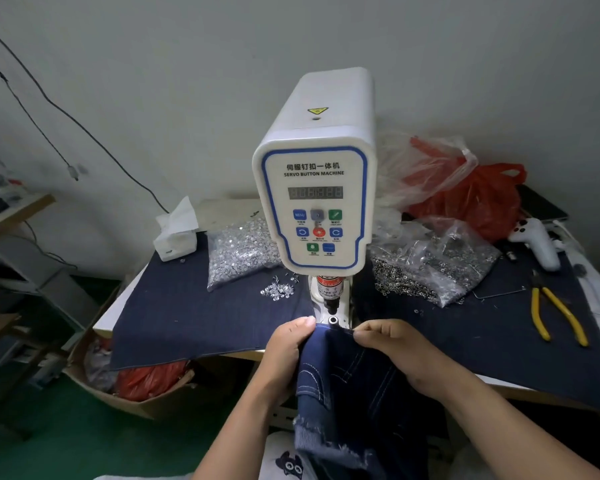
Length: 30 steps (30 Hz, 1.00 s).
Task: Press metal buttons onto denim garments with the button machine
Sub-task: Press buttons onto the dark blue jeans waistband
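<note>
A white servo button machine [317, 168] stands on the table, its press head [330, 296] pointing down at a round metal die [333, 319]. A blue denim garment [347, 393] with white stitching and a frayed hem hangs from the table edge toward me, its top edge just in front of the die. My left hand [290, 348] grips the garment's upper left edge. My right hand [392, 344] pinches the upper right edge. A bag of silver button tacks [239, 254] lies left of the machine, with loose tacks [278, 291] beside it. A bag of metal button rings [430, 268] lies to the right.
Dark denim cloth [187, 317] covers the table. Yellow-handled pliers [555, 313] and a white controller [537, 242] lie at the right. Red plastic bags [475, 199] sit behind. A tissue box [175, 237] stands at the back left. A cardboard box [136, 393] sits on the floor.
</note>
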### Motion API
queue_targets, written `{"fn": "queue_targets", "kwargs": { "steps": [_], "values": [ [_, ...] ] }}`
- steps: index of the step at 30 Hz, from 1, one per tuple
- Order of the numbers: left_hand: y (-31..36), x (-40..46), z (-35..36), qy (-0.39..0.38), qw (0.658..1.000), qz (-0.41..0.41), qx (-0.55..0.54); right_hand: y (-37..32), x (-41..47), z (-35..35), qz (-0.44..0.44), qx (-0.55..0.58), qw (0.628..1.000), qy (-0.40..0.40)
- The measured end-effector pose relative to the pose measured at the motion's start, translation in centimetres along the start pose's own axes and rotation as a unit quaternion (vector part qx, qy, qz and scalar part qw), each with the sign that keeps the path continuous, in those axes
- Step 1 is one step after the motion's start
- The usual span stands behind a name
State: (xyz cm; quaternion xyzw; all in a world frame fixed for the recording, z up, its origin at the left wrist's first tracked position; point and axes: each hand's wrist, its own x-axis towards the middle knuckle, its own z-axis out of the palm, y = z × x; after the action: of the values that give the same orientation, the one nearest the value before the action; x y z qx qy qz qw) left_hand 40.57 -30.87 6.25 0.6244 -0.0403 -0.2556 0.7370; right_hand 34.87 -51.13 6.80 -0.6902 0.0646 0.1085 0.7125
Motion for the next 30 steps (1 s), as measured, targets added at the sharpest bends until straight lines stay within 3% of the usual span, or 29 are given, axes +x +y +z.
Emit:
{"fn": "queue_targets", "kwargs": {
  "steps": [12, 30],
  "values": [
    [-0.9, 2.1, -1.7, 0.070, 0.963, 0.070, 0.250, -0.4, 1.6, 0.4, 0.034, 0.005, 0.997, 0.066],
    [-1.9, 2.9, -2.2, 0.063, 0.973, 0.055, 0.213, -1.1, 1.4, 0.9, 0.063, 0.006, 0.993, 0.104]
  ]
}}
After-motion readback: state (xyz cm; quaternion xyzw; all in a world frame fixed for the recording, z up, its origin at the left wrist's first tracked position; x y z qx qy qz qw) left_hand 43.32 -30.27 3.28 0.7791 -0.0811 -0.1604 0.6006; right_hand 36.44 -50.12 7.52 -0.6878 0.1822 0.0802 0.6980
